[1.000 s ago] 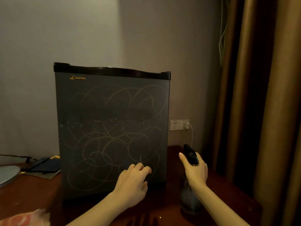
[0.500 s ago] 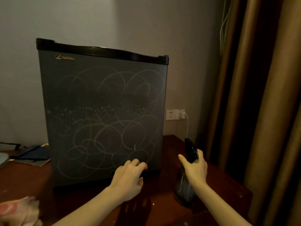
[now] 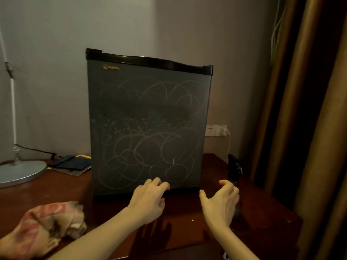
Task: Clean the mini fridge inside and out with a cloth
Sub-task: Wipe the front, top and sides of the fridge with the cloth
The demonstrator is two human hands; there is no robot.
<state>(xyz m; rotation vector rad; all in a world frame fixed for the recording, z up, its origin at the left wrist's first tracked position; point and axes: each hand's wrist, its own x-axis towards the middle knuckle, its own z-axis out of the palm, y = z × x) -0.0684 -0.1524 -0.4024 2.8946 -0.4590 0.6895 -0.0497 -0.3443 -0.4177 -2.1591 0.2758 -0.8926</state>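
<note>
Nearest us, the crumpled cloth (image 3: 48, 224) lies on the table (image 3: 262, 212), left of our left hand (image 3: 148, 200), whose loosely curled fingers hold nothing at the mini fridge (image 3: 148, 124) door's bottom edge; our right hand (image 3: 220, 201) is spread and empty, just before the spray bottle (image 3: 233, 167)

Dim, warm light. Plain pale wall (image 3: 187, 25) at 12. Dark reddish wooden table (image 3: 262, 212) across 6. Brown curtain (image 3: 319, 109) hangs full height at 3. Lamp (image 3: 20, 171) with round grey base at 9, on the table. White wall socket (image 3: 212, 130), charger (image 3: 223, 131) plugged in, toward 3.
</note>
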